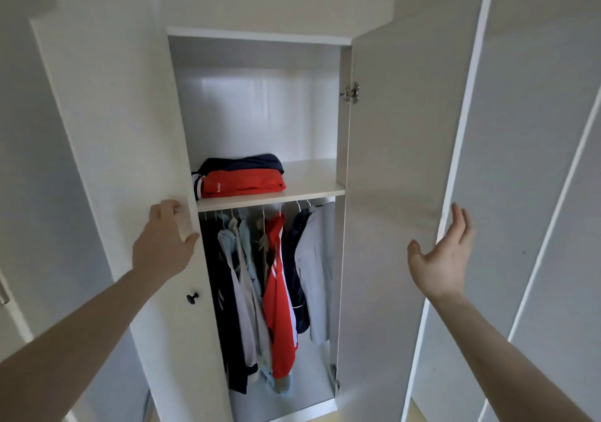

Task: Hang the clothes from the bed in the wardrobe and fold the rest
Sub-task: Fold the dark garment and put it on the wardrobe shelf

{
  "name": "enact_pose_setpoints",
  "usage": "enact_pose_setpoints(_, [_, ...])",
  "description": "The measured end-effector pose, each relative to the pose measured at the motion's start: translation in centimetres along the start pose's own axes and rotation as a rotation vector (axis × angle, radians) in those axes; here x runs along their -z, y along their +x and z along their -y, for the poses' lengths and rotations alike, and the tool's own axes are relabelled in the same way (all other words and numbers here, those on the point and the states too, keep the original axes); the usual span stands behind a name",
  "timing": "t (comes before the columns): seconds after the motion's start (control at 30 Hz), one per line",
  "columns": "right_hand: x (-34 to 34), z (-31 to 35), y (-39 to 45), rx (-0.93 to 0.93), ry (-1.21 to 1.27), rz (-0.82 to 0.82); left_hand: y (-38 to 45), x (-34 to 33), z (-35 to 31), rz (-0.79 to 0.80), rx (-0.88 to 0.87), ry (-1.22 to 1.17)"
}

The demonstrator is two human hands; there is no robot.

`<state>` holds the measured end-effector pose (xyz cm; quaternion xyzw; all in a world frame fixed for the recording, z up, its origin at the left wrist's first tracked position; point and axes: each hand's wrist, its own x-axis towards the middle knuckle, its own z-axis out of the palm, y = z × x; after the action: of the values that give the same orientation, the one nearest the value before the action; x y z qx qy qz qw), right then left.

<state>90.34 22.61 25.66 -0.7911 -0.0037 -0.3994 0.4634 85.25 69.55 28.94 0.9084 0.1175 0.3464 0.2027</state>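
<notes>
Right, head view, and both wardrobe doors stand wide open. The left hand rests on the edge of the left door, fingers wrapped over its edge and thumb on the inner side, a light grip that looks meant to steady or swing that panel. The right hand is spread, palm inward, fingers straight, holding nothing, just beside the edge of the right door; contact there I cannot tell. Inside, the hanging clothes fill the rail on white hangers, a red jacket between pale and navy pieces. Up on the shelf sits a folded stack, navy over red. No bed in sight; hanging and folding look largely done.
</notes>
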Motion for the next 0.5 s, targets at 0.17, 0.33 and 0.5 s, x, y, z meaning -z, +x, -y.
enact_pose_setpoints(0.17, [-1.4,-2.1,2.1,-0.179,-0.027,0.139,4.4,-3.1,-0.7,0.28,-0.106,0.128])
enact_pose_setpoints(0.33, [-3.5,-3.2,3.7,-0.19,-0.013,-0.037,8.0,-5.9,-0.7,0.476,-0.127,0.206])
enact_pose_setpoints(0.5, [-5.3,-3.7,3.0,-0.128,0.008,-0.083,9.6,-8.5,0.2,0.528,-0.065,0.279])
